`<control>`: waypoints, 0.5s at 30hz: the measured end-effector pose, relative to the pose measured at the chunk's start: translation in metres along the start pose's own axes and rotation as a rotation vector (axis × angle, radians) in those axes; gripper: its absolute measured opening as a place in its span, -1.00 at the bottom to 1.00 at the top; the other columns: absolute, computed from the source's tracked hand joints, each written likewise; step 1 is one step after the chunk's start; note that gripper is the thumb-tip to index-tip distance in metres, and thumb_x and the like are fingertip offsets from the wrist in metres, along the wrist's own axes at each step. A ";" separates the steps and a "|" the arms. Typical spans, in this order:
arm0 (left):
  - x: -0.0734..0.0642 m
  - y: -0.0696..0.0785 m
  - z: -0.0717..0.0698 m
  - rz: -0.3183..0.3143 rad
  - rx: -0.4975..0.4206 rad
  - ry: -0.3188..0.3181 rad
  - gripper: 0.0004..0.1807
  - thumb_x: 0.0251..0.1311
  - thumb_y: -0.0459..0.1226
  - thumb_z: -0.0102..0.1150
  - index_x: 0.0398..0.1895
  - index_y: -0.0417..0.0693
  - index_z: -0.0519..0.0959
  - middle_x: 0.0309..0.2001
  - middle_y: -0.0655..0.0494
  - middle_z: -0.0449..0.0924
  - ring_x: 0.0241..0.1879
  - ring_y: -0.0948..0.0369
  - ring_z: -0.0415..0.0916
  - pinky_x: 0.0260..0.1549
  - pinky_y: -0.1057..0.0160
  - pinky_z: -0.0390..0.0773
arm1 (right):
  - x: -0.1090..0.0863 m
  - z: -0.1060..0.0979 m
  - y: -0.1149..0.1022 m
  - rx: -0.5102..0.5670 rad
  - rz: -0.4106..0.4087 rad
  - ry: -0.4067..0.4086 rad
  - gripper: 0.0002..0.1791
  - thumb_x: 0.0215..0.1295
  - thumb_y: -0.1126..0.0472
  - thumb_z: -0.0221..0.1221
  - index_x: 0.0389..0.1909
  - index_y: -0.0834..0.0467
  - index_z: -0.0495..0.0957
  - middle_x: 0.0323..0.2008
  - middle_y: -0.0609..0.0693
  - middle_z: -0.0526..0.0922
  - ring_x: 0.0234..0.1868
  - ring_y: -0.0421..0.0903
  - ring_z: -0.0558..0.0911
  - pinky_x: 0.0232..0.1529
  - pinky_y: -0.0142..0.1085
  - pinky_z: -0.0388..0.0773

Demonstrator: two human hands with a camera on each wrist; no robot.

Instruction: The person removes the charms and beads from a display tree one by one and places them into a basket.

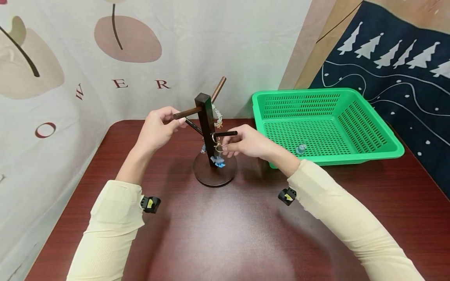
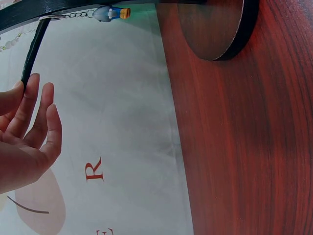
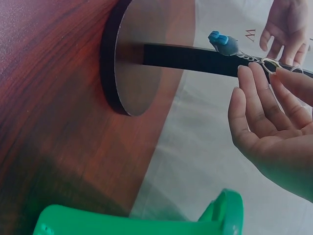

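Observation:
A dark wooden stand (image 1: 205, 125) with several pegs stands on a round base. My left hand (image 1: 158, 128) pinches the tip of its left peg (image 2: 33, 56) between thumb and fingers. From that peg, near the post, hangs a keychain (image 2: 110, 13) with a small blue, cork-coloured-tipped charm. My right hand (image 1: 247, 142) pinches the gold ring of another keychain (image 1: 218, 161), whose blue-grey charm (image 3: 225, 45) dangles on a short chain. That keychain hangs by the short right peg (image 1: 226, 133); whether its upper ring is fully around the peg I cannot tell.
Right of the stand sits a green plastic basket (image 1: 328, 159) holding a small bluish charm (image 1: 300, 149). A pale beaded keychain (image 1: 218, 117) hangs from the rear peg (image 1: 218, 89). Behind the reddish-brown table (image 1: 225, 234) is a printed cloth (image 1: 218, 47).

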State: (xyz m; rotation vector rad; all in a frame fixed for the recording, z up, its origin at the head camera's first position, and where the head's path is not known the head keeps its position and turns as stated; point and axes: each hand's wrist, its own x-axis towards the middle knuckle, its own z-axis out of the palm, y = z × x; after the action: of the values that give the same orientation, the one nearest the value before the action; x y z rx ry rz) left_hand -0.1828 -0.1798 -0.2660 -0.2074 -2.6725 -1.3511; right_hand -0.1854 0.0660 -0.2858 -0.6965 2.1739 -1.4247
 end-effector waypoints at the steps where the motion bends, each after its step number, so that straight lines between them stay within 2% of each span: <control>1: 0.000 0.000 0.000 0.001 -0.001 0.000 -0.87 0.20 -0.30 0.13 -0.35 -0.22 0.55 -0.54 0.21 0.59 -0.47 0.20 0.40 -0.52 0.34 0.32 | -0.001 -0.001 0.000 -0.001 -0.001 0.000 -0.94 0.21 0.42 0.08 -0.35 0.33 0.52 -0.42 0.14 0.63 -0.35 0.10 0.62 -0.33 -0.26 0.53; 5: 0.000 0.000 0.000 0.005 -0.002 -0.001 -0.87 0.20 -0.30 0.13 -0.35 -0.22 0.55 -0.53 0.21 0.59 -0.46 0.18 0.42 -0.50 0.34 0.32 | -0.006 -0.005 -0.001 -0.010 -0.018 0.006 -0.94 0.20 0.44 0.06 -0.36 0.34 0.51 -0.43 0.17 0.64 -0.36 0.12 0.62 -0.33 -0.24 0.54; 11: 0.000 0.000 0.000 0.000 -0.002 -0.002 -0.86 0.20 -0.29 0.13 -0.35 -0.23 0.55 -0.53 0.21 0.59 -0.46 0.21 0.40 -0.49 0.33 0.31 | -0.011 -0.010 -0.002 -0.014 -0.034 0.005 -0.94 0.18 0.45 0.06 -0.39 0.34 0.51 -0.43 0.18 0.63 -0.42 -0.02 0.62 -0.31 -0.23 0.54; 15: 0.000 0.000 0.000 0.000 -0.008 -0.003 -0.87 0.20 -0.30 0.13 -0.36 -0.23 0.55 -0.52 0.20 0.59 -0.45 0.19 0.41 -0.48 0.33 0.32 | -0.015 -0.013 -0.003 -0.010 -0.036 0.002 -0.94 0.19 0.45 0.06 -0.40 0.34 0.50 -0.43 0.18 0.63 -0.40 -0.02 0.62 -0.28 -0.23 0.54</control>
State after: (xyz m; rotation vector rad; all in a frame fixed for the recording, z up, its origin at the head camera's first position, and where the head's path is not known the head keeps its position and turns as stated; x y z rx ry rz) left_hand -0.1824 -0.1798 -0.2657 -0.2100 -2.6705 -1.3627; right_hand -0.1812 0.0829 -0.2768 -0.7414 2.1819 -1.4338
